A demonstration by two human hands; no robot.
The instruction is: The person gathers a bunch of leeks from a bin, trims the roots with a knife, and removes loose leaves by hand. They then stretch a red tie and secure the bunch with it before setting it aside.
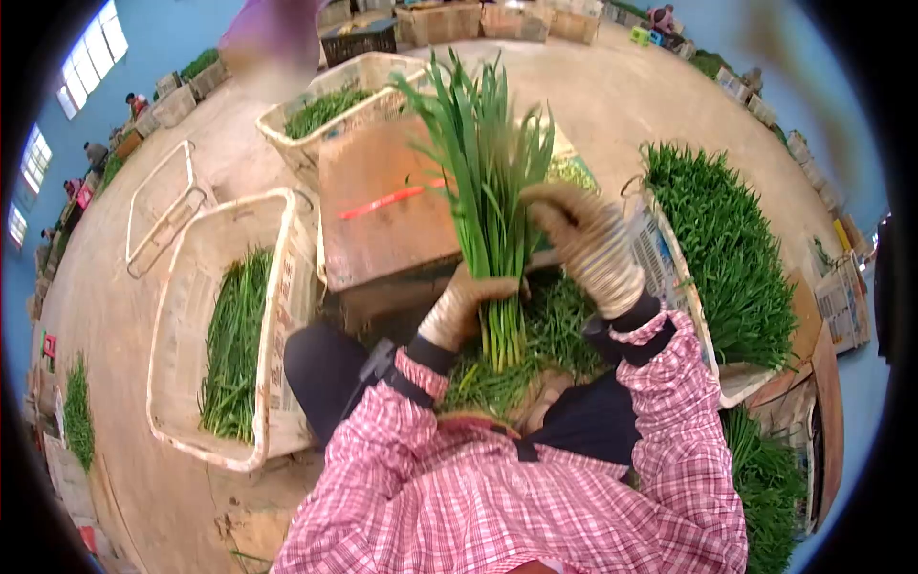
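My gloved left grip point(463, 302) closes around the lower stems of a bundle of long, flat green leaves point(488, 210), apparently keeping it upright and together beside the reddish-brown wooden surface point(382, 244). My gloved right grip point(578, 234), fingers loosely parted near the foliage, clasps nothing visible; whether it touches, I cannot tell.

we record: worktop point(382, 244), brownish, smooth, faintly glossy, wood-like. crate point(220, 225): white plastic, scuffed. checked sleeves point(684, 402): matt, wrinkled cloth. gloves point(598, 244): ribbed at the cuffs, matt. floor point(124, 316): mostly matt.
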